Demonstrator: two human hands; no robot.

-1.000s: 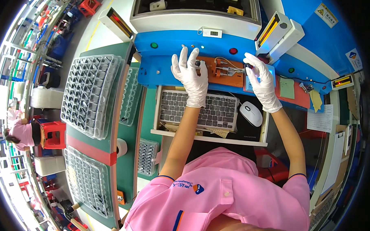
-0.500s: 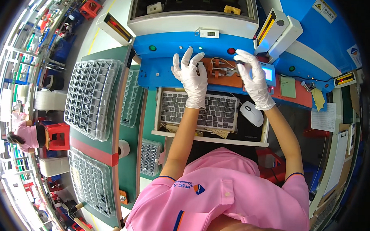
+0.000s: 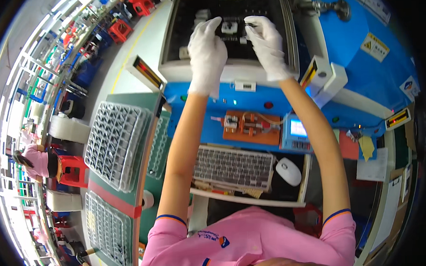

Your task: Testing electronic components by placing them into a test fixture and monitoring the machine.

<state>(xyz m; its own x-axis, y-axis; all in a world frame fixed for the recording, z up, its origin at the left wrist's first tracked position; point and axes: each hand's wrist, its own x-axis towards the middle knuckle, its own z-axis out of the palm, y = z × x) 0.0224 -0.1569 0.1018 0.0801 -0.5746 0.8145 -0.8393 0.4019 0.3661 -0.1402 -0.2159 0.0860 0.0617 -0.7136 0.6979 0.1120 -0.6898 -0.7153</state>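
My left hand (image 3: 206, 56), fingers loosely together, rests on the far black tray (image 3: 190, 7); my right hand (image 3: 267, 44) pinches a small dark part (image 3: 249, 24) just beside it.

Pale factory floor (image 3: 103, 66) runs toward ten o'clock, lined with red stools (image 3: 120, 29) and metal racks (image 3: 37, 78); bright overhead light.

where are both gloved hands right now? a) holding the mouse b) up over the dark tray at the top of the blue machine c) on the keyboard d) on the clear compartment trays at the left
b: the left hand and right hand are both raised over the dark tray, while the keyboard and mouse lie untouched below the arms.
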